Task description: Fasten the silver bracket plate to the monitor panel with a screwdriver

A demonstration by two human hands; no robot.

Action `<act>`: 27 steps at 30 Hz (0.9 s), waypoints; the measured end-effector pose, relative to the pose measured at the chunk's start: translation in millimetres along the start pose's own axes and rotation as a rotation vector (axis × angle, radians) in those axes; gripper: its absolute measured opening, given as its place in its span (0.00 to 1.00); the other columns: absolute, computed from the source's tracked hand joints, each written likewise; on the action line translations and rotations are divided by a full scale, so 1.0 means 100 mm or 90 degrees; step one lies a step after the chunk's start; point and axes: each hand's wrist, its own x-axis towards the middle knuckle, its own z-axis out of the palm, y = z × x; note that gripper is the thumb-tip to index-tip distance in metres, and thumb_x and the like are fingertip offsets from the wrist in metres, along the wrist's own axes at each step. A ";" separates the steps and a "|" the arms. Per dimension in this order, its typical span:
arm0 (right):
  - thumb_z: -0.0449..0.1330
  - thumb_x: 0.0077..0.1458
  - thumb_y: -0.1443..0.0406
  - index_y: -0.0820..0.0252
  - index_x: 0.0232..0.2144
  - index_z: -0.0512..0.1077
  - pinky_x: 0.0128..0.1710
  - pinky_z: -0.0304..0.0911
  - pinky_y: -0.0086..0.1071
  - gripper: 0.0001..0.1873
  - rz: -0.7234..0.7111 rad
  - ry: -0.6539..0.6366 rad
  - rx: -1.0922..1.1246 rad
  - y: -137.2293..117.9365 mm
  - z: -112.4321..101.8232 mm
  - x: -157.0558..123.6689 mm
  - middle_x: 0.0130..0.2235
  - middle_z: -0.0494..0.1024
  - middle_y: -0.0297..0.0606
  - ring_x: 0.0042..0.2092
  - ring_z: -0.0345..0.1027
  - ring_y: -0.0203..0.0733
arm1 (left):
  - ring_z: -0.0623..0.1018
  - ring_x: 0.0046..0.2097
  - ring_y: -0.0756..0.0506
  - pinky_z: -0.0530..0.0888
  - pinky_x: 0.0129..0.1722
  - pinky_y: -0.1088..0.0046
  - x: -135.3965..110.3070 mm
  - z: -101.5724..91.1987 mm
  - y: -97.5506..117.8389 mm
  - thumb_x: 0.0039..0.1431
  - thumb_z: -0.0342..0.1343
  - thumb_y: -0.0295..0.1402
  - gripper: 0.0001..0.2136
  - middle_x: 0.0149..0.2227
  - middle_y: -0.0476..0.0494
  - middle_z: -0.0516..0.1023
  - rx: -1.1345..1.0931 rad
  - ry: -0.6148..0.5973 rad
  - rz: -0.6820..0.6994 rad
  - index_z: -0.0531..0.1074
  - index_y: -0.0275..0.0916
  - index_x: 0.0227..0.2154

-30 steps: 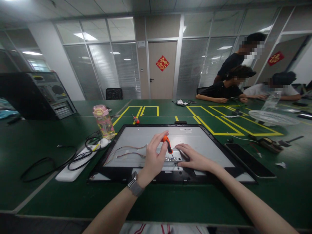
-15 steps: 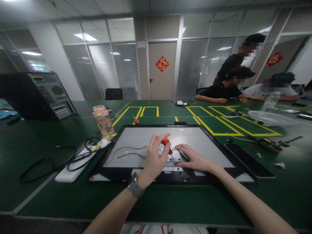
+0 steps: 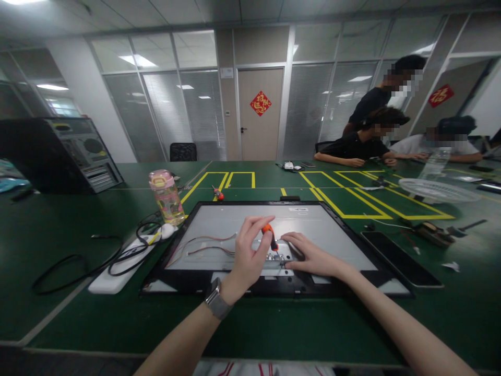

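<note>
A flat monitor panel (image 3: 332, 230) in a black frame lies face down on the green table in front of me. My left hand (image 3: 247, 256), with a watch on its wrist, pinches a small orange-handled screwdriver (image 3: 270, 236) whose tip points down at a small metal board (image 3: 276, 257) near the panel's front edge. My right hand (image 3: 309, 253) rests flat on the panel beside that board, fingers pressed on it. Thin coloured wires (image 3: 203, 244) run across the panel to the left of my hands.
A pink water bottle (image 3: 166, 196) and a second screwdriver (image 3: 217, 193) stand behind the panel. Black cables (image 3: 97, 258) and a white power strip (image 3: 117, 271) lie left. A dark phone-like slab (image 3: 399, 256) and tools lie right. A computer case (image 3: 74, 151) sits far left. Three people sit at the back right.
The screwdriver handle has dipped slightly lower between my left fingers, which have shifted around it. My right hand stays put.
</note>
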 end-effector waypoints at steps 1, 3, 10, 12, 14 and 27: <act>0.63 0.52 0.52 0.60 0.59 0.61 0.62 0.52 0.48 0.36 0.003 0.001 -0.001 -0.01 0.00 0.00 0.60 0.62 0.49 0.61 0.55 0.55 | 0.73 0.45 0.44 0.70 0.46 0.65 0.00 0.00 0.00 0.66 0.51 0.31 0.12 0.42 0.43 0.71 0.016 0.010 0.004 0.73 0.43 0.49; 0.63 0.52 0.52 0.60 0.59 0.60 0.62 0.52 0.48 0.36 0.004 -0.001 -0.002 -0.01 0.00 0.00 0.60 0.62 0.49 0.61 0.55 0.55 | 0.72 0.42 0.45 0.71 0.44 0.66 0.01 0.01 -0.01 0.65 0.53 0.31 0.12 0.38 0.45 0.70 0.035 0.027 0.007 0.74 0.43 0.49; 0.63 0.52 0.51 0.57 0.59 0.60 0.62 0.52 0.50 0.36 -0.002 0.003 -0.001 0.03 0.01 0.00 0.60 0.62 0.48 0.61 0.56 0.55 | 0.74 0.44 0.45 0.71 0.45 0.66 0.02 0.00 0.00 0.66 0.50 0.29 0.12 0.42 0.43 0.75 0.018 0.022 -0.015 0.72 0.42 0.49; 0.63 0.52 0.51 0.57 0.59 0.61 0.62 0.52 0.50 0.36 -0.008 0.006 -0.001 0.05 0.02 0.00 0.60 0.62 0.48 0.61 0.56 0.55 | 0.74 0.47 0.44 0.70 0.48 0.65 0.02 0.00 0.00 0.67 0.48 0.28 0.12 0.46 0.42 0.75 0.010 0.015 -0.019 0.72 0.41 0.49; 0.63 0.52 0.51 0.57 0.59 0.61 0.62 0.53 0.49 0.36 -0.012 0.008 0.000 0.06 0.02 0.01 0.60 0.62 0.48 0.61 0.56 0.55 | 0.74 0.48 0.44 0.70 0.49 0.65 0.02 0.00 0.00 0.66 0.48 0.28 0.12 0.46 0.42 0.75 0.008 0.022 -0.014 0.72 0.42 0.49; 0.64 0.51 0.51 0.59 0.60 0.60 0.62 0.53 0.47 0.38 -0.019 0.010 -0.004 0.08 0.02 0.00 0.60 0.62 0.49 0.61 0.56 0.55 | 0.73 0.41 0.46 0.71 0.43 0.69 0.03 0.00 0.00 0.64 0.53 0.29 0.12 0.39 0.45 0.72 0.023 0.034 -0.031 0.73 0.42 0.49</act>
